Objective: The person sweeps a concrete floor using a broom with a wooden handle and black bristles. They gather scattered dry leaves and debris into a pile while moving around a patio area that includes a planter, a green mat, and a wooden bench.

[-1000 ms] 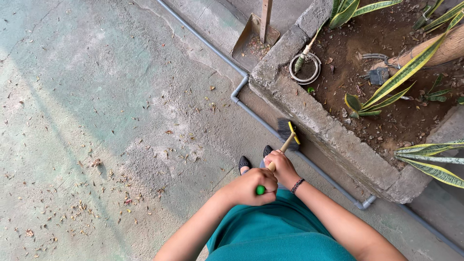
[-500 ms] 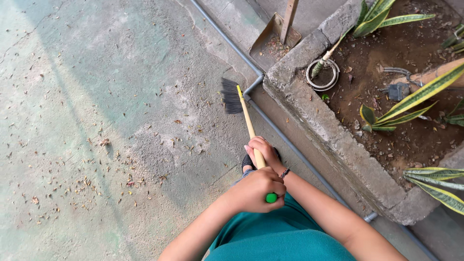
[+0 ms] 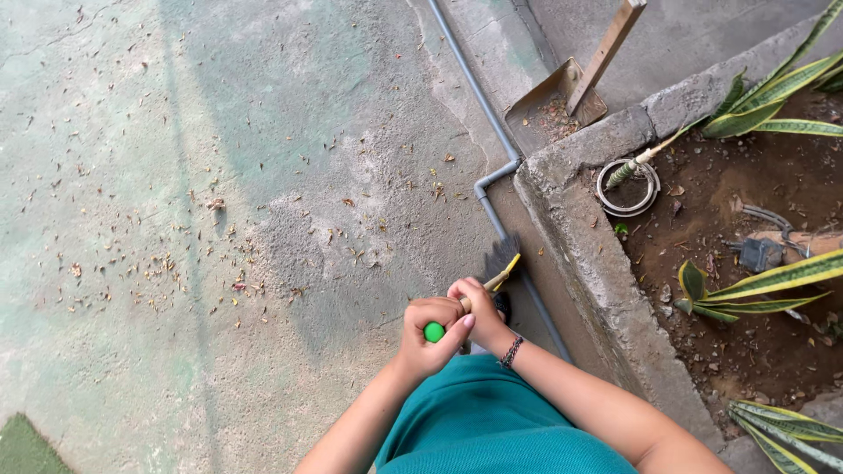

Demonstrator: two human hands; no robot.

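Hands: left hand [image 3: 428,341], right hand [image 3: 474,307] gripping broom [image 3: 502,263].

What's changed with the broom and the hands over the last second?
The broom swung out to the concrete beside the pipe bend half a second ago, and its head is now drawn back near the feet, next to the grey pipe. Both the left hand and the right hand have kept their grip on the handle throughout. The dustpan has stayed put by the planter wall.
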